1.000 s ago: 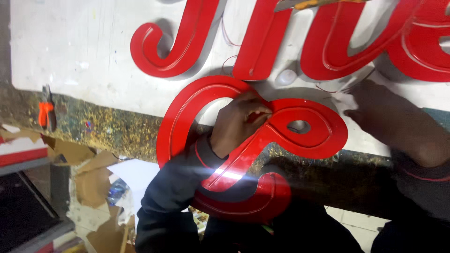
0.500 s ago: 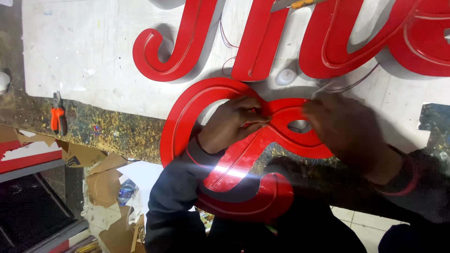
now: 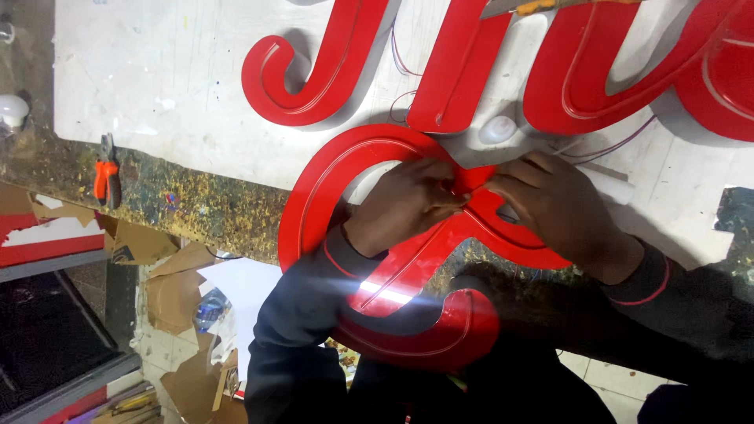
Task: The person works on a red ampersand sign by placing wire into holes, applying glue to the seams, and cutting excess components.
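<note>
Red sign letter (image 3: 393,275) pinched at centre by left hand (image 3: 404,202) and right hand (image 3: 554,208), both closed on it. Edge work judged underway; steady grip needed.

Bright overhead light on the white board (image 3: 157,86); soft shadows under the red letters (image 3: 330,71). Hard white glare on the letter (image 3: 393,294) below the fingers (image 3: 440,192). Slight motion blur at the fingertips; dim, murky at left.

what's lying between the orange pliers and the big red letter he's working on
Nothing but bare, paint-speckled bench edge lies between the orange pliers and the red letter, in the head view.
</note>
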